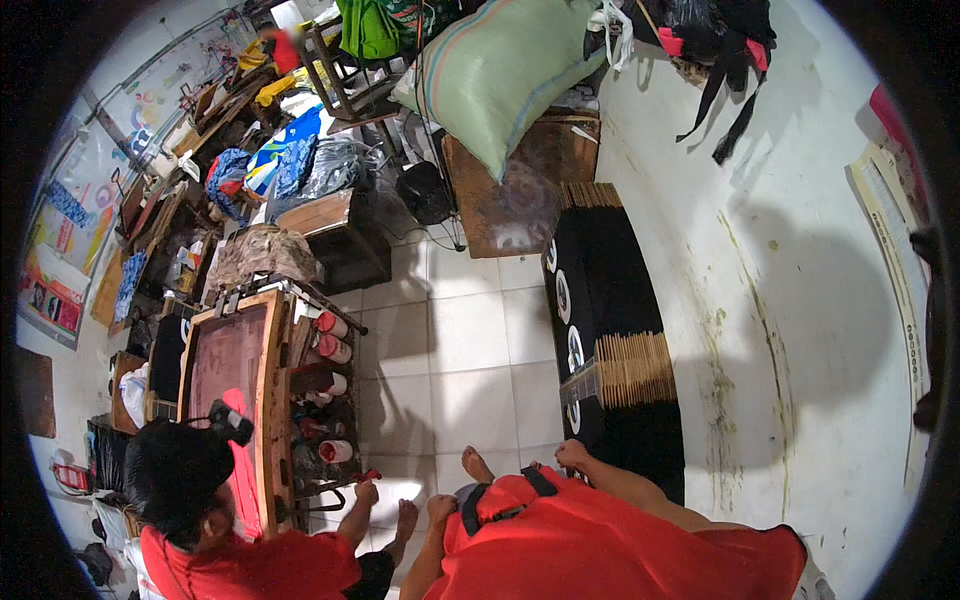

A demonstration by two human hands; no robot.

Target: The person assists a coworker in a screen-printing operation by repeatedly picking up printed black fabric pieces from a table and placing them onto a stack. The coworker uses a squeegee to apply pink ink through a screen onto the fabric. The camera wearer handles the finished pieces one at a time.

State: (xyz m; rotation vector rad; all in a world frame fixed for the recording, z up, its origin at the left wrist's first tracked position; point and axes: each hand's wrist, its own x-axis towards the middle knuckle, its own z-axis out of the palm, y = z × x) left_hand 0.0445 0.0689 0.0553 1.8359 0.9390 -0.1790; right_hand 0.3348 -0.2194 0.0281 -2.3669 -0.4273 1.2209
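My left hand [440, 509] hangs at my side with its fingers curled closed, next to the black strap at the front of my red clothing [560, 540]. Held out to the right is my right hand [572, 454], its fingers curled in; I see nothing in it. It is nearest to a long stack of black cloth-like panels [612, 270] with white round prints, and I cannot tell whether it touches them. A bundle of thin brown board edges [634, 370] shows across that stack.
At my left, a person in a red shirt and black cap [175, 470] stands beside a wood-framed screen [272, 370] with bright red on it. Paint jars [333, 348] line a shelf beside it. A big pale-green sack [505, 70] rests on a brown board [500, 215]. Pale floor tiles [465, 320] run between.
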